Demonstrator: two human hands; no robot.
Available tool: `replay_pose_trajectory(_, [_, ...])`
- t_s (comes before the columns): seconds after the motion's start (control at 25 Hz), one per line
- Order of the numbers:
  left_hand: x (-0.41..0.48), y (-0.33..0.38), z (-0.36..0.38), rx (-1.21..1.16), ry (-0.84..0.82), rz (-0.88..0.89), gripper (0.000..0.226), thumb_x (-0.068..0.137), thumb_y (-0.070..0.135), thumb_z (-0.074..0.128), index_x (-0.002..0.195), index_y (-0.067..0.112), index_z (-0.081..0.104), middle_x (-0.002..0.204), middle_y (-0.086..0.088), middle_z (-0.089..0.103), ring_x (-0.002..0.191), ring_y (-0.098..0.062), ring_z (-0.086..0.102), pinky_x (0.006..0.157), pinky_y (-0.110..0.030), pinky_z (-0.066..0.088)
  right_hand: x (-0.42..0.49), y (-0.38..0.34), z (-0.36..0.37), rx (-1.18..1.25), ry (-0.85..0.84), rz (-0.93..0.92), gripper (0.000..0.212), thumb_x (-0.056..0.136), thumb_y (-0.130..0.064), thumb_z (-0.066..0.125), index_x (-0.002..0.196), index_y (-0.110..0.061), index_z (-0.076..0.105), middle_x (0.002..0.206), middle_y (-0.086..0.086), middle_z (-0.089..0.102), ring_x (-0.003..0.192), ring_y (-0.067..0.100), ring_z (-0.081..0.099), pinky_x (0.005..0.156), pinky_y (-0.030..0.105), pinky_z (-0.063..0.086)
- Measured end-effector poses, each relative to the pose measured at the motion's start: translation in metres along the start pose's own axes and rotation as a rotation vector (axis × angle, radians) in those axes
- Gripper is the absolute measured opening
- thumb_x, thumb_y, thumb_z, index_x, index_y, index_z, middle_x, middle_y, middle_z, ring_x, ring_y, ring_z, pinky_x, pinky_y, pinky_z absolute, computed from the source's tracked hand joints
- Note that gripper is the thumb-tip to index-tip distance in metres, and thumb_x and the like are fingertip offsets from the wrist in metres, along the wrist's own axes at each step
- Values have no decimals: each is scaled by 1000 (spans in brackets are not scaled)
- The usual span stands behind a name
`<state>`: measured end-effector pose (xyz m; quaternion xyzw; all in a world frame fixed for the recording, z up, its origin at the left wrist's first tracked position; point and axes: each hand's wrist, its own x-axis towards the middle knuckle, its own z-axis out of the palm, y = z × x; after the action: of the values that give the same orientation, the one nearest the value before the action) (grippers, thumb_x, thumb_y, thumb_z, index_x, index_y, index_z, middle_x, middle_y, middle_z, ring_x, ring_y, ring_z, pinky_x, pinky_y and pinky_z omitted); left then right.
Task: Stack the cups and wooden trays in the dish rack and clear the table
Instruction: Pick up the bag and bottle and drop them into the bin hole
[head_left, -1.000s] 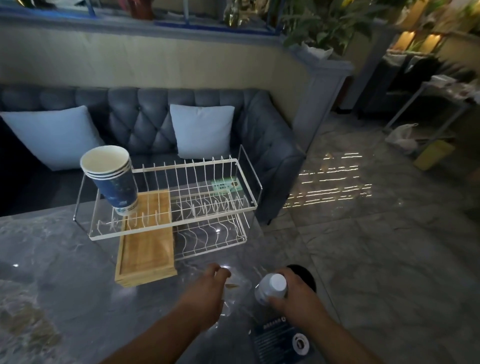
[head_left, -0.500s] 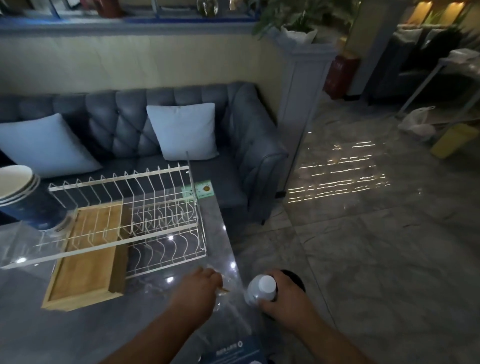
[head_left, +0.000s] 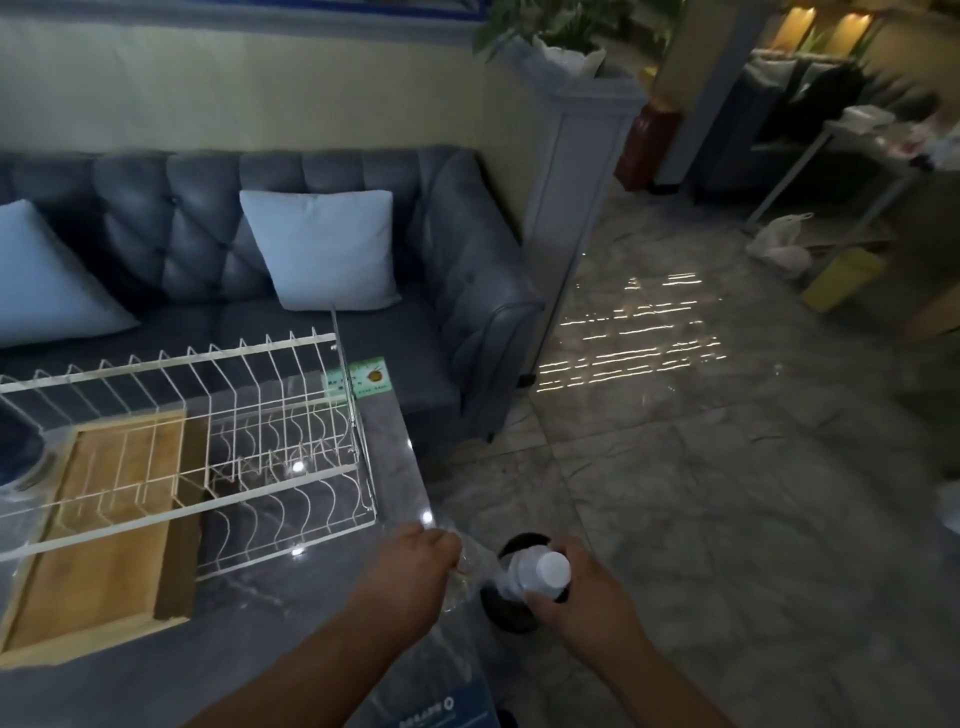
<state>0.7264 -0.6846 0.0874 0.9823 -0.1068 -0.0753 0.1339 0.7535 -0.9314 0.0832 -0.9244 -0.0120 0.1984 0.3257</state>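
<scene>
— Dim room, wasn't it? What did the head view take in?

— Grey marble table (head_left: 311, 649) in front, a tufted blue-grey sofa (head_left: 218, 228) behind it with 2 pale cushions, and tiled floor off to the right.

— And the dish rack?

— White wire dish rack (head_left: 249, 441) stood on the table toward its far right corner. 1 wooden tray (head_left: 98, 551) lay flat under the rack's left part, its near end sticking out toward the person. A dark cup (head_left: 15, 447) was just visible at the left edge, cut off by the frame.

— The hands?

— Both hovered past the table's right edge. The left hand (head_left: 415, 582) was curled around crinkled clear plastic (head_left: 462, 571). The right hand (head_left: 582, 603) gripped a small bottle with a white cap (head_left: 535, 571), above a round black object (head_left: 519, 597) on the floor.
</scene>
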Motion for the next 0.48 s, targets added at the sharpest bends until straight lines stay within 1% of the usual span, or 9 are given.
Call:
replay_pose_trajectory(0.04, [1, 2, 0, 6, 10, 34, 28, 61, 9, 83, 75, 26, 67, 76, 9, 72, 72, -16, 64, 62, -25, 53, -3, 5, 2, 8, 17, 24, 59, 61, -62, 75, 112, -42, 52, 102, -17, 65, 89, 0, 65, 71, 16, 50])
replay_pose_trajectory(0.08, [4, 4, 0, 13, 26, 57, 30, 56, 9, 85, 71, 26, 66, 72, 10, 71, 67, -15, 63, 57, -24, 51, -4, 11, 4, 20, 32, 47, 62, 61, -64, 75, 114, -42, 51, 103, -16, 66, 91, 3, 66, 76, 23, 55])
replay_pose_trajectory(0.12, [9, 6, 3, 21, 46, 74, 29, 55, 11, 85, 70, 26, 66, 70, 10, 70, 66, -15, 63, 54, -24, 50, -4, 19, 6, 28, 55, 70, 62, 62, -64, 76, 114, -45, 50, 103, -15, 67, 91, 7, 67, 78, 31, 58])
replay_pose_trajectory(0.16, [14, 8, 6, 27, 51, 79, 27, 56, 13, 85, 70, 26, 66, 71, 10, 70, 66, -15, 64, 53, -25, 50, -3, 26, 8, 37, 82, 86, 59, 62, -65, 77, 112, -48, 49, 99, -15, 68, 89, 7, 68, 78, 35, 59])
replay_pose_trajectory(0.24, [30, 15, 17, 10, 33, 99, 23, 65, 11, 81, 78, 23, 67, 79, 4, 72, 74, -20, 66, 59, -27, 53, 2, 41, 9, 81, 123, 107, 52, 62, -65, 78, 103, -53, 47, 91, -17, 69, 82, 4, 68, 73, 37, 60])
replay_pose_trajectory(0.32, [51, 26, 32, -15, -2, 73, 17, 80, 9, 69, 92, 20, 66, 96, -1, 70, 89, -25, 65, 70, -34, 55, 10, 58, 9, 124, 116, 117, 50, 62, -64, 78, 99, -57, 45, 89, -19, 66, 82, 6, 68, 73, 38, 60])
replay_pose_trajectory(0.36, [61, 32, 40, -10, -21, 68, 17, 83, 8, 63, 96, 19, 64, 102, -4, 68, 94, -28, 64, 72, -38, 55, 15, 66, 8, 134, 105, 123, 51, 62, -63, 78, 101, -54, 46, 91, -18, 66, 83, 8, 68, 74, 40, 60])
replay_pose_trajectory(0.4, [70, 38, 48, -3, -28, 74, 17, 83, 7, 61, 96, 18, 62, 102, -6, 67, 93, -30, 64, 70, -39, 55, 20, 77, 7, 138, 93, 129, 52, 64, -61, 78, 105, -49, 49, 94, -16, 66, 85, 11, 69, 75, 41, 60])
replay_pose_trajectory(0.48, [90, 50, 64, -10, -53, 89, 19, 78, 4, 64, 92, 17, 61, 97, -9, 67, 86, -34, 65, 64, -41, 56, 31, 99, 6, 132, 66, 134, 55, 68, -57, 79, 113, -39, 53, 102, -11, 68, 88, 13, 68, 74, 38, 59])
